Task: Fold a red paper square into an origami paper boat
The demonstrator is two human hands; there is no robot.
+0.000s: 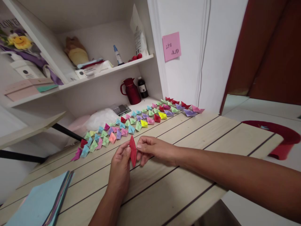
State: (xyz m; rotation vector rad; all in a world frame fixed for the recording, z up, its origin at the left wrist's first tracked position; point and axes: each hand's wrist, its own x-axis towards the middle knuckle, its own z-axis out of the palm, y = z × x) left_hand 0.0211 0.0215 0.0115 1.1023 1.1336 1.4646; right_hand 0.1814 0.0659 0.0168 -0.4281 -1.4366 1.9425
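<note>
A red folded paper boat [133,152] is held upright above the wooden table, its pointed ends up and down. My left hand [121,161] grips it from the left, the thumb on its near side. From the right, my right hand [150,149] has its thumb and fingers closed at the boat's edge; the fingertips are partly hidden. Beyond my hands, rows of small folded paper boats [118,134] in many colours stretch across the table's far side. A stack of coloured paper [39,201], light blue on top, lies at the lower left.
Behind the boats stand a dark red jug [133,91] and a dark bottle [142,88], beside a white plastic bag [102,119]. A shelf [108,70] hangs above them. A pink note [171,46] is on the wall. A red stool [279,131] stands right of the table [188,185].
</note>
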